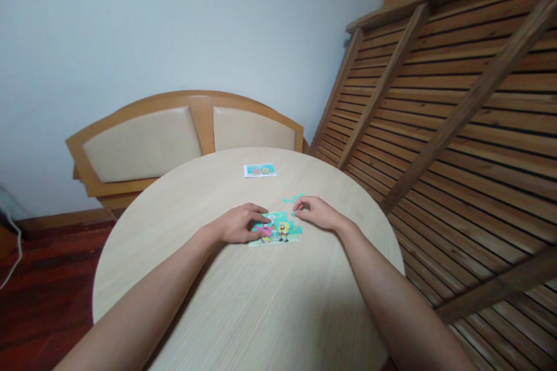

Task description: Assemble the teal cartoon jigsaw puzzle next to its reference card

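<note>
- In the head view, we saw the jigsaw [285,233] on the counter [243,313], long axis left to right, between our left hand [241,224] and right hand [315,212].
- The left, nearer, lay spread over its left side; the right pinched a small piece [293,214] beside its far-right corner.
- The picture's top pointed away from us.

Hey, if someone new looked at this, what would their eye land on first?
Probably the bright teal cartoon puzzle on the pale round table, with the left hand resting on its left side and the right hand by its far right edge. Next might come the big slatted wooden panel filling the right of the view, then the small picture card lying beyond the puzzle.
</note>
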The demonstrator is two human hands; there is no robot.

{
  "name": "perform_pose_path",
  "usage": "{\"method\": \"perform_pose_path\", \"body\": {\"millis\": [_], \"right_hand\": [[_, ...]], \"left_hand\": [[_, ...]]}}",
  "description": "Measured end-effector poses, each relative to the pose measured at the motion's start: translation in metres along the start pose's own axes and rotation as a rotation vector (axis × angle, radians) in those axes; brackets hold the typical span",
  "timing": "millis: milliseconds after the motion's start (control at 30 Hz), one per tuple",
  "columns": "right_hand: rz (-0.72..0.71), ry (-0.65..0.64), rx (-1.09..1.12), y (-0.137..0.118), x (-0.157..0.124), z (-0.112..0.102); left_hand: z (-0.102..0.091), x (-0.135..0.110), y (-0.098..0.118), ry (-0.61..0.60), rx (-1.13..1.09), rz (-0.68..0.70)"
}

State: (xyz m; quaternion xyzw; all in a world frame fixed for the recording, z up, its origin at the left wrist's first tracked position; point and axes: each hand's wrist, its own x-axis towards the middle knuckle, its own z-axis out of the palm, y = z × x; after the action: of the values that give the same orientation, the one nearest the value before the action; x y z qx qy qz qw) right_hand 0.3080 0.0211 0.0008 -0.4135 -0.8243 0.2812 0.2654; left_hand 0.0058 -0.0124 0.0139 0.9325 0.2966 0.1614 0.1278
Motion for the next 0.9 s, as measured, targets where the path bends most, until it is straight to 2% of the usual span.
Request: {"method": "perform_pose_path", "body": {"millis": [233,400,900], "right_hand": [[-0.028,-0.054,0.080,-0.013,-0.001,0.000],[0.009,-0.045,0.106,-0.018,-0.001,0.002],[0.041,-0.073,0.175,-0.014,0.001,0.007]], "left_hand": [[-0.001,0.000,0.000,-0.016,0.026,-0.008],[-0.001,0.001,0.002,-0.021,0.032,-0.008],[-0.001,0.000,0.001,-0.011,0.018,0.003]]}}
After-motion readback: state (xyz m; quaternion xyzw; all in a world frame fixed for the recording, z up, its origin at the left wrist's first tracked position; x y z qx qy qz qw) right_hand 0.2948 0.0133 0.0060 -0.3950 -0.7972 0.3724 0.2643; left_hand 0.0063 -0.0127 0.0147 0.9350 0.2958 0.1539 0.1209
